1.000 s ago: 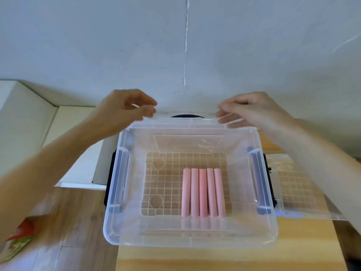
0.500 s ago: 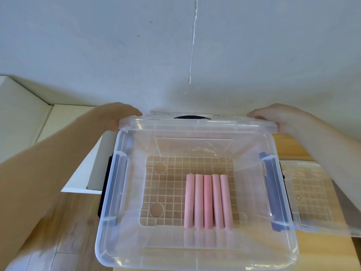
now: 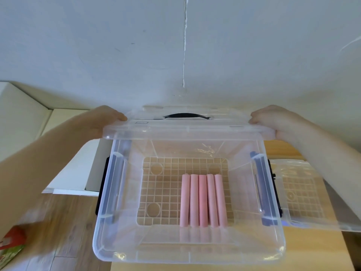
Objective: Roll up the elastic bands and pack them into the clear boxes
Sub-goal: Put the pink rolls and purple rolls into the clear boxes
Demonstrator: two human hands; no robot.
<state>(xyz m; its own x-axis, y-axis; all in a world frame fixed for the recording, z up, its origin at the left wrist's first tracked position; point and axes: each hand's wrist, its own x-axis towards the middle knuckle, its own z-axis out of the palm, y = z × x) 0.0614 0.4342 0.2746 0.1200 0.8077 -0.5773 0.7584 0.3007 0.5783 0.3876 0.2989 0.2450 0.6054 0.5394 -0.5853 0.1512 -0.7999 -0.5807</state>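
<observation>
A clear plastic box [image 3: 117,249] stands on the wooden table, with several pink rolled elastic bands [image 3: 203,200] lying side by side on its grid floor, right of centre. A clear lid [image 3: 187,130] with a black handle [image 3: 185,115] is held tilted over the box's far rim. My left hand [image 3: 101,122] grips the lid's left end and my right hand [image 3: 273,122] grips its right end. The fingers of both hands are partly hidden by the lid.
A second clear box [image 3: 312,192] stands to the right, touching the first. The wooden table [image 3: 322,251] ends just left of the box; a white cabinet [image 3: 74,173] and wood floor lie beyond. The grey wall [image 3: 175,45] is close behind. A red and green object [image 3: 9,245] lies low left.
Both hands slid outward from the middle of the lid's edge to its two ends and took hold there. The lid has come forward over the box's far rim.
</observation>
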